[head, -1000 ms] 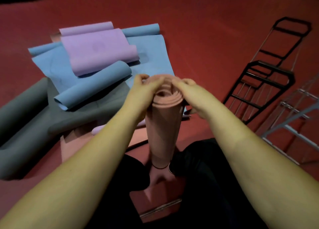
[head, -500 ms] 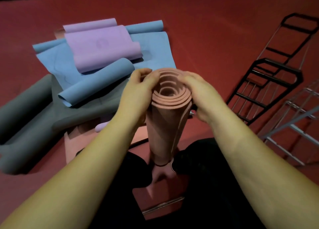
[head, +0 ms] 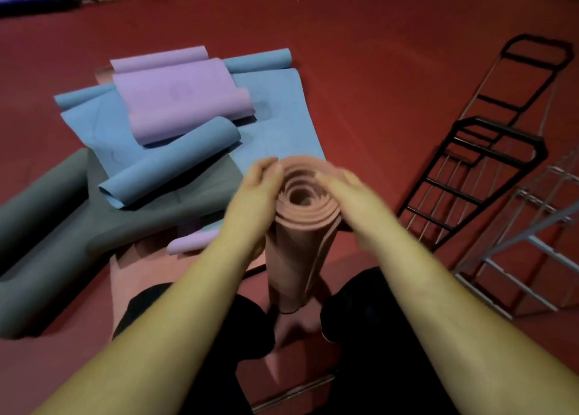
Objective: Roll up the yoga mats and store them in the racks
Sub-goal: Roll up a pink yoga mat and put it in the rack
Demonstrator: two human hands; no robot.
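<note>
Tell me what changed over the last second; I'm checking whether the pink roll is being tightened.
Both hands stayed on the upright pink mat: the left hand grips its top rim, while the right hand, blurred, shifted across the top. The coil's spiral now shows more openly. The mat pile and black rack stayed put.

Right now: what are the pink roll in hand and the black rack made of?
Pink mat: looks like soft foam or rubber, matte; the layers coil and bend easily at the top end, which both hands grip. Black rack: seems to be metal with a dark painted finish, thin rigid bars plus paler wire rods; exact metal unclear.
</note>
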